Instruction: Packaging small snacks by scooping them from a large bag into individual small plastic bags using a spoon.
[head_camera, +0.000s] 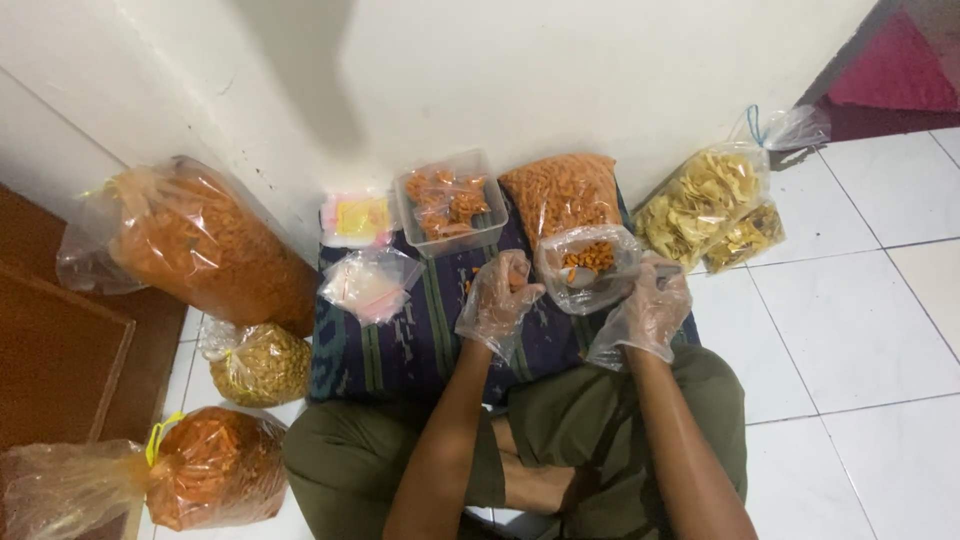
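Hands, left hand (497, 300) and right hand (648, 310), hold one small snack bag (588, 265).

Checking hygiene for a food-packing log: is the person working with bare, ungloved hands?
No: both the left hand and the right hand wear thin clear plastic gloves while holding a small clear bag of orange snacks.

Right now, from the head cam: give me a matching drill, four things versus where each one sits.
Things:
1. small bag of orange snacks
2. clear plastic tub
3. bag of pale yellow chips
4. bag of brown nuts

Places:
A. floor, by the wall, right of the cloth
B. between both gloved hands
C. floor, left of the cloth
D. far edge of the cloth

Pairs: 1-B, 2-D, 3-A, 4-C
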